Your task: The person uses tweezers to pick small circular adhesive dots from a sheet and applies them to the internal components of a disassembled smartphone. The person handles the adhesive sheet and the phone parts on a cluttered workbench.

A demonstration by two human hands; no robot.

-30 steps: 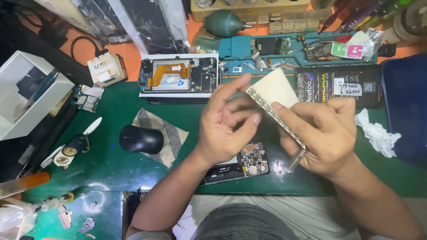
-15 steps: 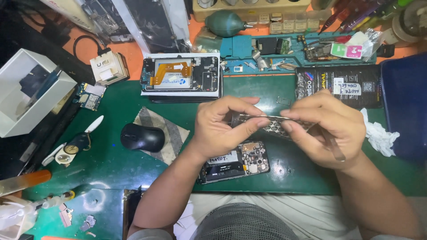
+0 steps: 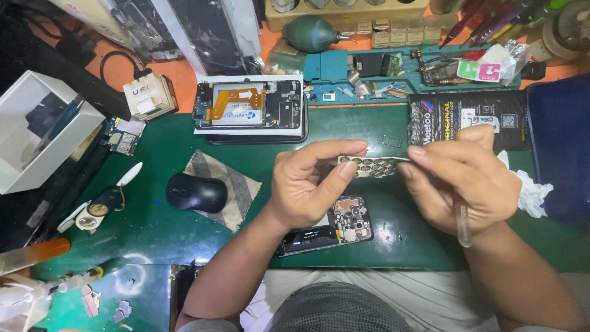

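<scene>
1. here, a small sheet of round stickers (image 3: 375, 166) hangs flat in the air between my two hands, above the middle of the green mat (image 3: 153, 240).
2. my left hand (image 3: 307, 184) pinches the sheet's left end, thumb under and forefinger over, closed tight on it.
3. my right hand (image 3: 464, 181) pinches the right end with its fingertips, and it also keeps a thin clear tool (image 3: 464, 224) tucked against the palm, pointing down toward me.
4. just under my left hand, toward the mat's near edge, lies an opened phone (image 3: 326, 227) with its board and camera parts bare.
5. toward the mat's far edge sits a second opened phone (image 3: 252, 107) with an orange flex cable across it, resting on a white sheet.
6. on the left half of the mat a black mouse (image 3: 196, 192) rests on a striped cloth (image 3: 236, 184).
7. at the right edge a crumpled white tissue (image 3: 531, 193) lies beside a dark blue case (image 3: 559, 147), with a black printed packet (image 3: 455, 117) behind my right hand.
8. off the mat's left edge stands an open white box (image 3: 37, 135).
</scene>
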